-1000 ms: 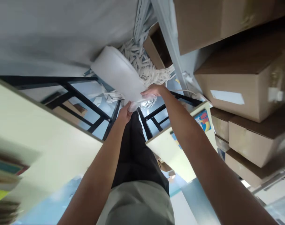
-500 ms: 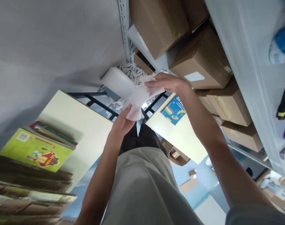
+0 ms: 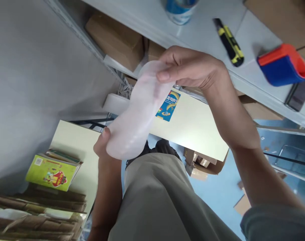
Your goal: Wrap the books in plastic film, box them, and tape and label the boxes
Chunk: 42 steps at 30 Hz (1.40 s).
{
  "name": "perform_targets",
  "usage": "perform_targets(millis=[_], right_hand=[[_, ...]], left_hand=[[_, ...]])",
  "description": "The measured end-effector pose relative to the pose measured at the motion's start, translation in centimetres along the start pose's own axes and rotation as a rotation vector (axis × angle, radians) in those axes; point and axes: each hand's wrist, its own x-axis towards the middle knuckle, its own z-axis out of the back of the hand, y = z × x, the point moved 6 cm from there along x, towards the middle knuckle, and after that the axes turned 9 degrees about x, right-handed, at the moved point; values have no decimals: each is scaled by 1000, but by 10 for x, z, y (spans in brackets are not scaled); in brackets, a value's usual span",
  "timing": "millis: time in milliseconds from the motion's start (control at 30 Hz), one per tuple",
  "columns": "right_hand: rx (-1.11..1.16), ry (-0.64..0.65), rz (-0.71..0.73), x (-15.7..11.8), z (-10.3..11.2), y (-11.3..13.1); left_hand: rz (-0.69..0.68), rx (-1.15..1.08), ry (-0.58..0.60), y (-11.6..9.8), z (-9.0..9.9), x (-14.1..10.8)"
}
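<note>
A thin, whitish, slightly see-through packing foam sheet (image 3: pixel 134 117) is stretched between my hands, curved and bent along its length. My left hand (image 3: pixel 103 144) grips its lower left end with the thumb on top; the other fingers are hidden behind it. At the upper end my right hand (image 3: pixel 189 68) pinches the sheet, thumb in front and fingers behind, and a dark finger shadow shows through. Behind the sheet lies a white roll (image 3: pixel 115 103), partly covered. A blue booklet (image 3: pixel 168 107) rests on the pale table (image 3: pixel 192 130) beyond the sheet.
On the grey shelf (image 3: pixel 202 36) are a blue-white can (image 3: pixel 181 11), a yellow-black utility knife (image 3: pixel 229 42), a red-blue tape dispenser (image 3: pixel 283 65) and a phone (image 3: pixel 299 93). Cardboard boxes (image 3: pixel 117 36) sit below. Left are green-covered books (image 3: pixel 52 172) and stacked cardboard (image 3: pixel 39 214).
Both hands have come up nearer to me with the sheet, away from the white roll and paper shreds. The view has turned right, bringing the shelf top with the knife into sight.
</note>
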Motion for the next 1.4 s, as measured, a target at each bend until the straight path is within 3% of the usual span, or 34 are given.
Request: perform_targets(millis=[100, 367, 567, 667, 767, 933, 1033, 1133, 1200, 1300, 1400], right_hand=[[-83, -67, -21, -85, 2, 4], [-68, -338, -60, -313, 33, -23], [67, -499, 5, -445, 38, -48], [26, -555, 15, -500, 34, -62], [-39, -669, -77, -551, 30, -79], [-111, -908, -321, -619, 21, -113], [-176, -1040, -472, -649, 24, -143], [-266, -1189, -538, -677, 40, -178], [-250, -1218, -546, -688, 54, -205], [-157, -1210, -549, -690, 75, -247], [-140, -1294, -532, -681, 91, -281]], left_hand=[[-97, -4, 95, 12, -56, -35], [64, -50, 199, 97, -186, -97], [225, -30, 331, 164, -279, -124], [310, -5, 430, 188, -309, -131], [323, 45, 443, 195, -319, -128], [283, 86, 372, 200, -320, -112], [322, 116, 376, 226, -321, -102], [400, 182, 429, 269, -319, -90], [457, 235, 424, 300, -310, -79], [573, 272, 295, 343, -281, -57], [645, 251, 181, 368, -246, -36]])
